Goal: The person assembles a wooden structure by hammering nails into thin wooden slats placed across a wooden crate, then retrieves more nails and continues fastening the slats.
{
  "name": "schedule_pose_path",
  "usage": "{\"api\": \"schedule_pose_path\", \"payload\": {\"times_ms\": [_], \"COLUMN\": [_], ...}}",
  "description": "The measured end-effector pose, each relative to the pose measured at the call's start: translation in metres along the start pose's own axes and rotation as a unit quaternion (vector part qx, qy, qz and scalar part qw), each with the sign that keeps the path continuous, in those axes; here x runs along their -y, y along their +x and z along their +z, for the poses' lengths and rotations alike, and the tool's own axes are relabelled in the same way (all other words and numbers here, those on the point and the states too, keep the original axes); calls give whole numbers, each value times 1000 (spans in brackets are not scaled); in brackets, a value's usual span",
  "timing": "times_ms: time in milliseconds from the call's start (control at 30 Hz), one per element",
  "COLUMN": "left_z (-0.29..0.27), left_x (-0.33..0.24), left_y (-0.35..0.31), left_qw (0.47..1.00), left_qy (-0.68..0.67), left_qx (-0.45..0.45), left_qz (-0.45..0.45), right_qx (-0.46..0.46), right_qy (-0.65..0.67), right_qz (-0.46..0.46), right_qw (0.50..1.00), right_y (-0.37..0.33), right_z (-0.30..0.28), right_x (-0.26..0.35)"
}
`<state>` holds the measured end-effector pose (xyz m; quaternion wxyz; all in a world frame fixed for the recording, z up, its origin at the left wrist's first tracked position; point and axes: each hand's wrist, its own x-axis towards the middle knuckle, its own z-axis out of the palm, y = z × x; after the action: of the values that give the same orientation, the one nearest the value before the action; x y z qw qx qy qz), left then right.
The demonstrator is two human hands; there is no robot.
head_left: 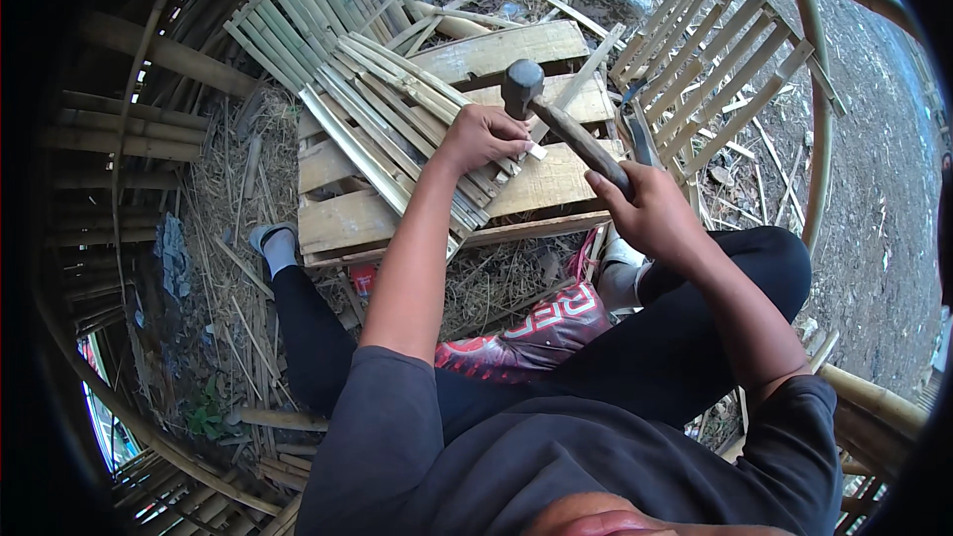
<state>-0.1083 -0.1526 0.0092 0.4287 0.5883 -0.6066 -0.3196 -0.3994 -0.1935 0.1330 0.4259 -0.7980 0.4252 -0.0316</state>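
while the right hand (650, 208) wraps its fingers round the hammer (584, 137) just right of upper centre, the left hand (485, 142) sits by the lower-right ends of the bamboo slats (382, 104), fingertips bunched together; exactly what they pinch cannot be told. the slats lie across a wooden platform (552, 182), upper centre.

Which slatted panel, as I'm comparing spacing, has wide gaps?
The upper-right panel, beyond the right hand; the greenish upper-left panel and pale slats by the left hand are packed tighter.

The hammer head (521, 87) looks matt metal, handle (584, 143) wooden.
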Motion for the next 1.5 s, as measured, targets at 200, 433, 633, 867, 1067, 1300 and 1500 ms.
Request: {"api": "schedule_pose_path", "payload": {"times_ms": [200,433,633,867,1067,1300,1500], "left_z": [-3,4,0,-1,7,7,-6], "left_x": [11,-4,-1,-9,-10,-3,39], "left_y": [-1,6,4,3,6,10,1], "left_qw": [995,994,1000,995,991,996,996], "left_qy": [-7,-69,-6,11,-74,-50,62], "left_qx": [7,14,9,10,19,34,22], "left_qz": [-96,-86,-9,-94,-110,-71,-57], "right_qx": [22,0,3,1,9,-12,11], "right_qy": [-37,-38,-3,-29,-25,-8,-16], "right_qz": [-1,4,23,-28,45,-6,-58], "right_qw": [999,999,1000,999,999,1000,998], "right_y": [1,4,-1,2,5,1,0], "right_z": [1,8,-4,-2,9,5,10], "right_x": [5,-12,3,-5,-17,-11,-2]}}
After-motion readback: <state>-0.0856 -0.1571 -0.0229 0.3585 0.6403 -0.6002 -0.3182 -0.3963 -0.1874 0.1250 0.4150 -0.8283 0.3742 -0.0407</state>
